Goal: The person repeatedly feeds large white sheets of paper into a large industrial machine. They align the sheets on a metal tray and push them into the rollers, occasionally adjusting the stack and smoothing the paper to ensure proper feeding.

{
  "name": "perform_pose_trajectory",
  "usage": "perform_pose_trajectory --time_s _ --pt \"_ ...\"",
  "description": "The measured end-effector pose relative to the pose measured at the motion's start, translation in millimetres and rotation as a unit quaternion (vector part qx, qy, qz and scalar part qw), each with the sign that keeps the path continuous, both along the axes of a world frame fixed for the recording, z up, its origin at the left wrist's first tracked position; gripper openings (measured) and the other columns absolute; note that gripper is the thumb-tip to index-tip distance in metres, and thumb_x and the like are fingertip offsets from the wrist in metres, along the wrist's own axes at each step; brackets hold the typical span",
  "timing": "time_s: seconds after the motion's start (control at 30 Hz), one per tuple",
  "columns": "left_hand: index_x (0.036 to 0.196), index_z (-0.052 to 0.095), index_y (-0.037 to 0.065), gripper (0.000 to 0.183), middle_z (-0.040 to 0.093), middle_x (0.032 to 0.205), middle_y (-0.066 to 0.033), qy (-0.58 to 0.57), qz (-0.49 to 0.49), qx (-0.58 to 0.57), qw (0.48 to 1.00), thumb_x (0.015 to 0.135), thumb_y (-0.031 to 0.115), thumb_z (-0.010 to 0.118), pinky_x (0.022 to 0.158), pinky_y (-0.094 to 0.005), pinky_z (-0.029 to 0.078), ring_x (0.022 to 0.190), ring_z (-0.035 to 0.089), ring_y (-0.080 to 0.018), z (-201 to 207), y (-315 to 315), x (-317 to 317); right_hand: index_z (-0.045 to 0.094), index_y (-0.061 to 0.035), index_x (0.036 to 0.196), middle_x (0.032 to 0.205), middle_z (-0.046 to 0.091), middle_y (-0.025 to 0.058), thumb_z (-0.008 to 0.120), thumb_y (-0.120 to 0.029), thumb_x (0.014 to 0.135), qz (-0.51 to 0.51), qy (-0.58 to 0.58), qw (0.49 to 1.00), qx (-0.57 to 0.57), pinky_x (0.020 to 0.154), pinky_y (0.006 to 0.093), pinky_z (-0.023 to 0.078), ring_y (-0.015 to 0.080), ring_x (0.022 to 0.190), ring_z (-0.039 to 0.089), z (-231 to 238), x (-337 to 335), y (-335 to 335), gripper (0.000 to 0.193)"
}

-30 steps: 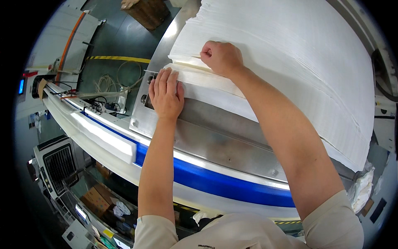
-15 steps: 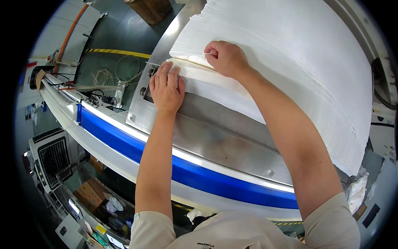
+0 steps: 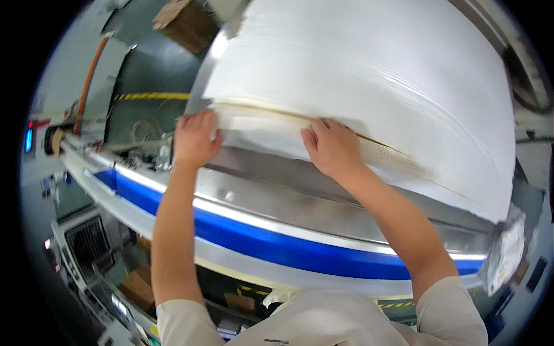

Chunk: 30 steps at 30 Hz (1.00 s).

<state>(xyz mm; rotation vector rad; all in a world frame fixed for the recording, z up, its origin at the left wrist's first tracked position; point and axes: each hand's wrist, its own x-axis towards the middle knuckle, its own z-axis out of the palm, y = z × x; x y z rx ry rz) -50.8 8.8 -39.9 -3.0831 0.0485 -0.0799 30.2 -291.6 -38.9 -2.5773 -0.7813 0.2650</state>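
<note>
A thick stack of thin white sheets (image 3: 369, 69) lies over a metal table (image 3: 288, 187), its layered front edge towards me. A dark-yellowish gap line runs along that edge between layers. My left hand (image 3: 196, 138) rests at the left end of the front layers, fingers stretched out and thumb apart. Further right, my right hand (image 3: 336, 149) bends its fingers over the gap line, with the thumb on the front layers. It appears to grip the sheets there; its fingertips are partly hidden.
A blue strip (image 3: 259, 239) runs along the table's near side, close to my body. A brown box (image 3: 186, 26) stands on the floor at far left. Crumpled white plastic (image 3: 503, 254) hangs at the right corner. Cables and fittings lie beyond the table's left end.
My right hand has moved nearer and right along the stack's edge, letting go its raised pinch. The front layers now lie flatter. The view has shifted, and my left hand stays at the left end.
</note>
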Motion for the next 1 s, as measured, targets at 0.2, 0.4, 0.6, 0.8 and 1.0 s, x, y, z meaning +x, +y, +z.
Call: perform_pose_trajectory --time_s 0.2,0.4,0.6,0.8,1.0 --pt "0.129 0.047 0.018 0.054 0.051 0.130 -0.0106 0.233 0.043 0.149 0.960 0.077 0.011 0.061 0.099 -0.0439 0.037 0.114 0.053 -0.0272 21.0 -17.4 36.4 0.065 -0.0066 0.073 0.075 0.066 0.0112 0.043 -0.039 0.095 -0.143 -0.127 0.975 -0.110 0.078 0.0457 0.046 0.0299 0.076 0.063 -5.9 -0.8 -204.3 0.045" --pt "0.116 0.057 0.014 0.037 0.063 0.108 -0.0089 0.295 -0.001 0.293 0.909 0.080 0.010 0.060 0.081 -0.0386 0.049 0.102 0.060 -0.0249 1.7 -49.2 82.9 0.067 -0.0054 0.068 0.071 0.066 0.0135 0.043 -0.038 0.095 -0.284 -0.073 0.916 -0.273 0.091 0.0481 0.041 0.0280 0.071 0.064 1.6 6.1 -461.5 0.049" --pt "0.097 0.063 0.002 0.015 0.064 0.092 -0.0154 0.180 -0.028 0.251 0.951 0.088 0.003 0.051 0.079 -0.0379 0.050 0.089 0.063 -0.0304 -53.8 45.3 72.0 0.069 -0.0066 0.069 0.066 0.065 0.0132 0.040 -0.039 0.095 -0.251 -0.150 0.925 -0.242 0.102 0.0485 0.034 0.0292 0.070 0.064 -5.8 21.7 -591.3 0.051" --pt "0.106 0.060 0.000 0.024 0.064 0.100 -0.0180 0.203 0.233 0.017 0.951 0.093 0.010 0.042 0.079 -0.0433 0.047 0.093 0.060 -0.0340 -47.0 31.3 88.0 0.065 -0.0122 0.108 0.104 0.067 0.0090 0.022 -0.042 0.099 -0.303 0.010 0.860 -0.411 0.110 0.0487 0.022 0.0255 0.100 0.062 1.7 19.4 -728.3 0.053" --pt "0.101 0.063 -0.001 0.024 0.065 0.096 -0.0205 0.191 0.086 0.114 0.971 0.089 0.011 0.045 0.078 -0.0433 0.049 0.093 0.061 -0.0377 -68.3 77.5 71.3 0.058 -0.0087 0.117 0.116 0.062 0.0101 0.041 -0.020 0.094 -0.173 0.140 0.815 -0.534 0.091 0.0423 0.047 0.0305 0.107 0.059 18.3 44.7 -835.8 0.031"
